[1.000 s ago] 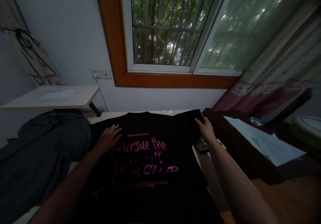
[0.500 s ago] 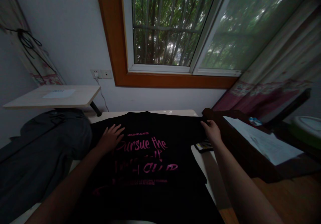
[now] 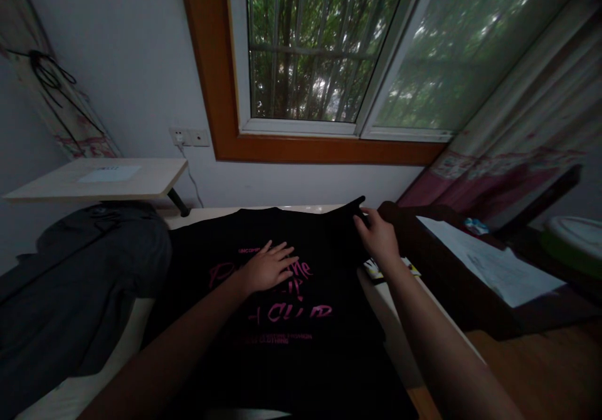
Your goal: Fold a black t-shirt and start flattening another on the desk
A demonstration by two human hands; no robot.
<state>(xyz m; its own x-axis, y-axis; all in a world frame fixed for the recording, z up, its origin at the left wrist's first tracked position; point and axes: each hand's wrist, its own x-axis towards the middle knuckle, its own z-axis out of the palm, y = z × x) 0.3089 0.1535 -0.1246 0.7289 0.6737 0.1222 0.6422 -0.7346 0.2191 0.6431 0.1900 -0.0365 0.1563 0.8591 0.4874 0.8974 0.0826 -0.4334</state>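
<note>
A black T-shirt [image 3: 301, 316] with pink lettering lies spread over a pale table. Across the print, my left hand [image 3: 270, 266] rests flat with its fingers spread, covering some of the words. At the right side of the shirt, my right hand [image 3: 376, 235] pinches the sleeve [image 3: 347, 219], whose edge is raised and bent inward off the table. Beneath my right wrist, a small packet with yellow and white markings [image 3: 374, 271] shows in part.
Dark grey clothing [image 3: 94, 269] is heaped at the left, beside a small raised shelf [image 3: 155, 178] with a paper on it. To the right stands a dark brown piece of furniture [image 3: 433, 263] bearing a white sheet [image 3: 484, 260]. Behind are a wall and a window [image 3: 324, 50].
My left hand has slid right across the print. My right hand has moved left and up, lifting the sleeve and folding it inward. More of the packet is now uncovered.
</note>
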